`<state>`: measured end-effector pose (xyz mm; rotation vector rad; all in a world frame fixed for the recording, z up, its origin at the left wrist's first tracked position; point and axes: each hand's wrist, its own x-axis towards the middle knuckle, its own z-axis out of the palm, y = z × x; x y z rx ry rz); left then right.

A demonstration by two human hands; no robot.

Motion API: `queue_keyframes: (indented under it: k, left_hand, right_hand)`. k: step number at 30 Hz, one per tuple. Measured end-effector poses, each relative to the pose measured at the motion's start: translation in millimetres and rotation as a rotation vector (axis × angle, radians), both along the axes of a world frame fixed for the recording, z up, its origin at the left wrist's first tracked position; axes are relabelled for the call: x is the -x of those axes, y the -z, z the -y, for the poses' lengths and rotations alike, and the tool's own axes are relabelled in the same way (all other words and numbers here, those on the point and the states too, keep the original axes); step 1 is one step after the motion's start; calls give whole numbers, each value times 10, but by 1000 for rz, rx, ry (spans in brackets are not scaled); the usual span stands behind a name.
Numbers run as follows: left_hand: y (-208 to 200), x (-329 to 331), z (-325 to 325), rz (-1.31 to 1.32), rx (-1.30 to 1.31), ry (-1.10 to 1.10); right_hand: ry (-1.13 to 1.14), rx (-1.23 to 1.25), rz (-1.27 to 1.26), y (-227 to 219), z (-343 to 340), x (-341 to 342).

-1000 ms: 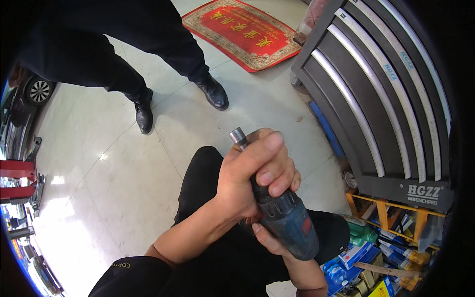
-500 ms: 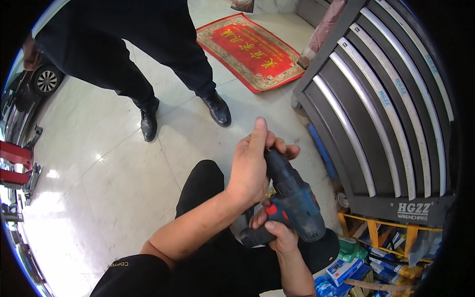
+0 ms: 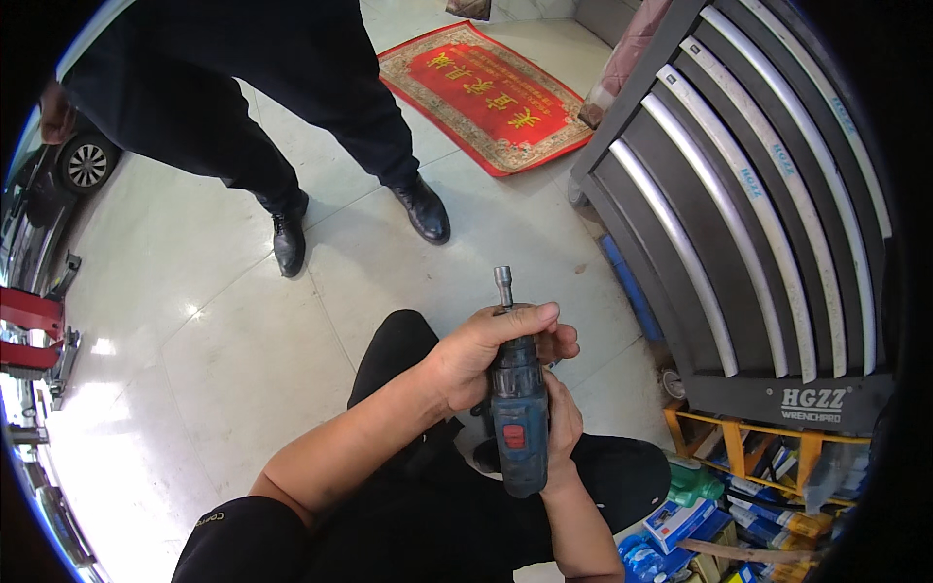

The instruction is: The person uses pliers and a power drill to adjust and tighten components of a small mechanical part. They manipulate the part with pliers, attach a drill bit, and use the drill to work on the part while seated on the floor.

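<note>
The left hand has its fingers curled around the black chuck of a blue-and-black cordless drill, the thumb lying across the top and pointing right; the right hand lies along the drill's right flank, just behind the left fingers, and how its own fingers close underneath is hidden, so I cannot tell; straight ahead of the left thumb a silver nut-driver socket sticks out of the nose, and behind the fingers a red patch marks the top of the housing, which points back toward the wearer.

To the left of the fingers rises a black-clad knee, with the other knee to their right and nearer the wearer; beyond the fingers spread pale floor tiles; farther ahead, to the left, another person stands in dark trousers and black leather shoes; past the shoes, ahead of the fingers, lies a red doormat with a patterned border; well to the right stands a dark grey tool cabinet with long silver drawer handles, and nearer on that side are a yellow metal rack, a green bottle and a blue-and-white box; far left are red metal arms and a dark car's wheel.
</note>
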<state>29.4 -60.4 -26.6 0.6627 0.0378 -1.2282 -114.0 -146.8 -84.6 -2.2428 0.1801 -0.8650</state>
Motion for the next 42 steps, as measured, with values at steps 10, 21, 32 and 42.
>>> queue_keyframes:
  k: [10,21,32,42]
  left_hand:
    - [-245,200,-100,133,43,32]
    - [-138,67,22,-144,345,-80]
    - [100,8,-30,-160,504,-166]
    - [-22,47,-23,-186,511,-176]
  right_hand:
    - [-179,-107,22,173,-74,221]
    - [-206,-514,-150,-176,35,204]
    - [-196,-405,-212,-223,22,344]
    - [-143,-326,-241,-154,22,395]
